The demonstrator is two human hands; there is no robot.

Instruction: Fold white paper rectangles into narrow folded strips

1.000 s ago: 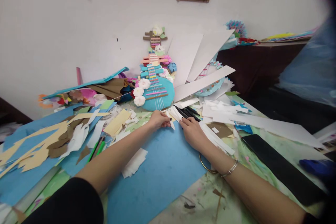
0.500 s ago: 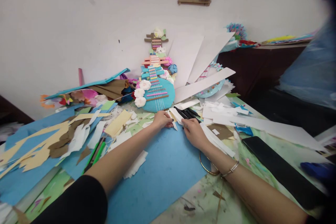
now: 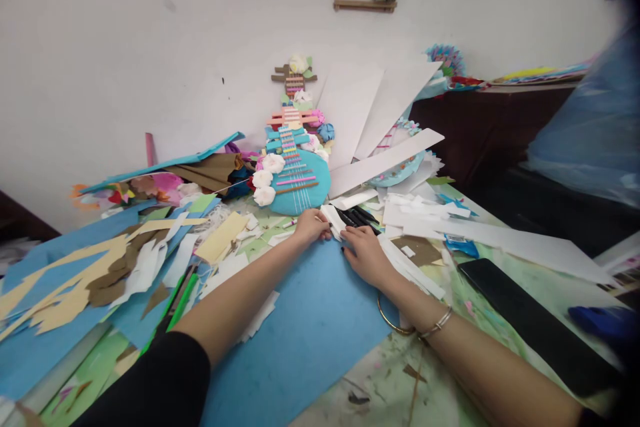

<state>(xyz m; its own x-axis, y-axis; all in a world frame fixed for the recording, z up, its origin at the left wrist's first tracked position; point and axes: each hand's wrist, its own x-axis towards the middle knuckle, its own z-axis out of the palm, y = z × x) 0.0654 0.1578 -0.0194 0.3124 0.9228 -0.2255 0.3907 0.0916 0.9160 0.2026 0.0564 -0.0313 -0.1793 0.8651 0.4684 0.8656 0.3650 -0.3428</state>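
Observation:
My left hand (image 3: 312, 226) is closed at the near end of a folded white paper strip (image 3: 332, 221), above the blue sheet (image 3: 300, 320). What its fingertips pinch is too small to make out. On the strip's right side rests my right hand (image 3: 364, 250), palm down, its fingers a little apart and the fingertips touching the paper. Black pens (image 3: 361, 216) lie just behind the right hand. Farther back stands a turquoise paper instrument (image 3: 303, 183) with strings and white flowers.
Paper scraps (image 3: 107, 267) and a green cutter (image 3: 184, 297) lie at left. White strips (image 3: 480, 240), a blue packet (image 3: 461, 245) and a long black object (image 3: 530, 320) are at right. White boards lean against the wall behind.
The small pointed white piece between my hands is no longer visible. My right hand's fingers have spread over the strip, and my left hand has moved slightly closer to it. The view has shifted slightly.

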